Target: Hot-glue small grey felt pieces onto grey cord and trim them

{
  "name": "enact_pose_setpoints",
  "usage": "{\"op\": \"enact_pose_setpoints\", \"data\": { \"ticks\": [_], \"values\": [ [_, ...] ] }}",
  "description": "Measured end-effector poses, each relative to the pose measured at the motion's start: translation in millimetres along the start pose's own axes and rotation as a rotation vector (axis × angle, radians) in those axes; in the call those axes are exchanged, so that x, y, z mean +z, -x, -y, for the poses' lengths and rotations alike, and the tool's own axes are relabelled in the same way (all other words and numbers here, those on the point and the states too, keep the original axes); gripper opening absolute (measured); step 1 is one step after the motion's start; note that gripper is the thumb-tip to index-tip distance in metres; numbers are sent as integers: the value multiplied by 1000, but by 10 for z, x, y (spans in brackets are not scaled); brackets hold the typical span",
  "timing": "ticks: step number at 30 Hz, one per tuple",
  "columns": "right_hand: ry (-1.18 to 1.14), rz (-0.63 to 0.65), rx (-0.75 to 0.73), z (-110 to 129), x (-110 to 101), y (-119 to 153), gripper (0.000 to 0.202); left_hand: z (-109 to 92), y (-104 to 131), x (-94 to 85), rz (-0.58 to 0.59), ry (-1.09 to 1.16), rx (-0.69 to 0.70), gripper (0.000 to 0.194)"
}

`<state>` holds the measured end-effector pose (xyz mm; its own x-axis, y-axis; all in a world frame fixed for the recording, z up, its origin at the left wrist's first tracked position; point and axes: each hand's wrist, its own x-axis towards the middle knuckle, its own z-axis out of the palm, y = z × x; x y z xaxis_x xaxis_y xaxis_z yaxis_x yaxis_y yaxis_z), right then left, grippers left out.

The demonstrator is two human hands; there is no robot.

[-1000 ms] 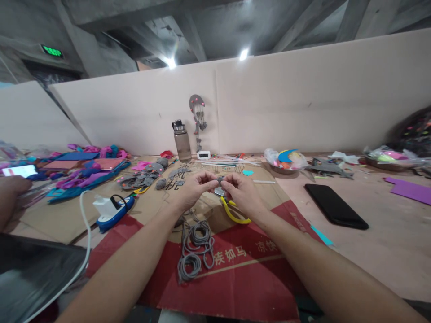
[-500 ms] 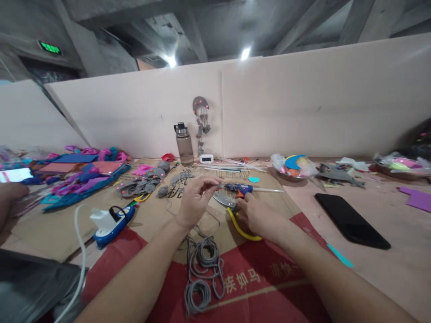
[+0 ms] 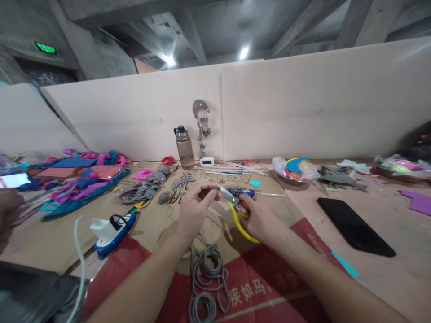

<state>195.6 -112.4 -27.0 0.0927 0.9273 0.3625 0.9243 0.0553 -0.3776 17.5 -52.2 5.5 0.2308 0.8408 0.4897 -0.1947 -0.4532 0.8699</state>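
Your right hand (image 3: 261, 214) grasps the yellow-handled scissors (image 3: 230, 197), blades just beside your left fingertips. There your left hand (image 3: 195, 207) pinches a small piece (image 3: 218, 189), mostly hidden. Probably you are trimming; next calls for careful closing.

The scissors (image 3: 233, 213) have a glossy metal blade (image 3: 228, 194) and smooth plastic handle (image 3: 239, 226); the cord (image 3: 203, 262) looks matt.

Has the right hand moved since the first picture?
Yes. Judged against the turquoise piece, the right hand has moved rightward and nearer the wearer, onto the scissors.
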Motion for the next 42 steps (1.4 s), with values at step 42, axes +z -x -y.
{"op": "enact_pose_setpoints", "data": {
  "ticks": [42],
  "values": [
    [-232, -197, -279, 254, -265, 100, 42, -124, -13, 35, 148, 395, -89, 20]
  ]
}}
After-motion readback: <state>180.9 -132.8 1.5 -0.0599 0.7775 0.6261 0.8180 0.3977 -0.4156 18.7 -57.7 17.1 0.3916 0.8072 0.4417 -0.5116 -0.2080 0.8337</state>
